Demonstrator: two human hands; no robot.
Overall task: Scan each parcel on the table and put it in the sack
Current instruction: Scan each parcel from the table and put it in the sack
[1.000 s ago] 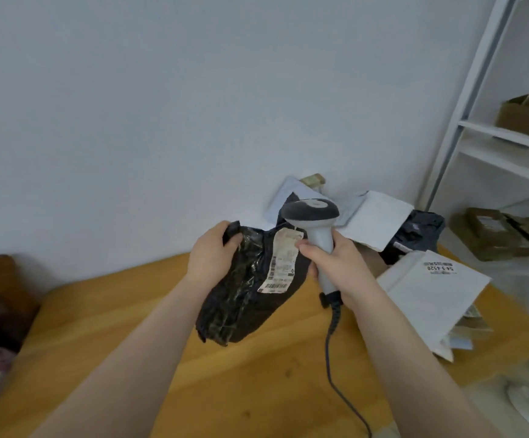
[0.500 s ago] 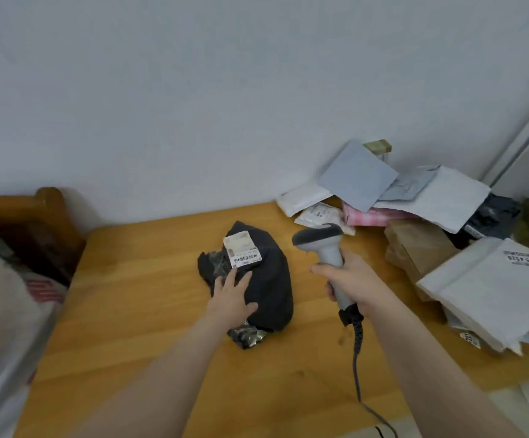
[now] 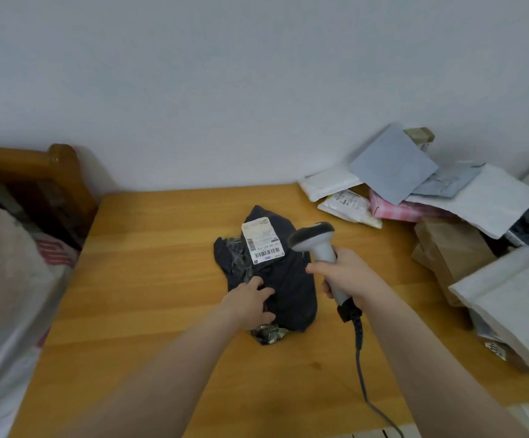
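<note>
A plain pale wall is seen behind a wooden worktop (image 3: 149, 279), with a dark wooden frame (image 3: 35, 162) at the left edge. A black parcel (image 3: 288, 279) lies flat near the middle of the worktop, its white label (image 3: 262, 240) turned upward. The parcel is pinned at its near left part by the left hand (image 3: 250, 303), whose fingers are spread and laid flat on the wrapping rather than closed round it. A grey handheld scanner (image 3: 320, 245) is held by the right hand (image 3: 348, 273), its handle wrapped tightly by the fingers and its head poised just beside the label; its cable (image 3: 359, 349) trails off the near edge. The scanning step is judged to be in hand for this parcel. Next, the scanner head is expected to be aimed squarely at the barcode, after which the parcel must be gripped and carried left to the white sack (image 3: 7, 279), which is well apart from it. A pile of parcels (image 3: 465, 222) waits at the right, so much of the task is judged to remain. A barcode and lines of small print are shown on the label, but nothing can be read; red markings on the sack are likewise illegible.
</note>
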